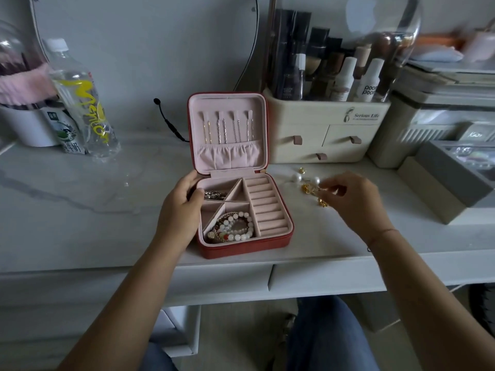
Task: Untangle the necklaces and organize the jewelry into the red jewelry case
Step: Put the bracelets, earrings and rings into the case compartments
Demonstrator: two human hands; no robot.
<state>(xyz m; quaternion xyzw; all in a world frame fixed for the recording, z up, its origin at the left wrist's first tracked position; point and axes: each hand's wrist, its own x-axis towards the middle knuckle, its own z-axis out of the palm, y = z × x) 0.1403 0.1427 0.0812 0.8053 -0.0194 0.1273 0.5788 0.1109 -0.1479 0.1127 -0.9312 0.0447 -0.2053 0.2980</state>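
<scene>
Fingers (pixel 187 182) of the left hand (pixel 182 210) are curled round the left wall of the red jewelry case (pixel 246 247), with the thumb hooked over the rim into the upper left compartment.

Layout, left to right:

1. A green-and-white carton (pixel 64 129) and a clear bottle with yellow lettering (pixel 85 103) stand touching each other at the far left of the marble-patterned tabletop (pixel 80 196).
2. The red jewelry case sits at the centre of the tabletop, near its front edge, with the lid open and upright.
   - Lid: four necklace chains (pixel 227 127) hang from hooks, and their lower ends are tucked into the gathered pink pocket.
   - Base, upper left compartment: a dark metal bead piece (pixel 215 194) lies just beside the thumb.
   - Base, lower compartment: white bead bracelets (pixel 238 226) are coiled together with a gold chain.
   - Base, right side: a column of pink ring rolls.
3. A cream cosmetics organizer (pixel 321 135) with drawers stands behind and to the right of the case.
4. Two white pearls (pixel 296 178) and several small gold pieces (pixel 306 188) lie on the tabletop just right of the case.
5. The right hand (pixel 353 202) hovers over these pieces. Its fingers (pixel 332 190) are curled and drawn narrowly together at the gold pieces. Motion blur prevents telling whether anything is pinched.
6. A grey box (pixel 450 183) stands at the far right.
</scene>
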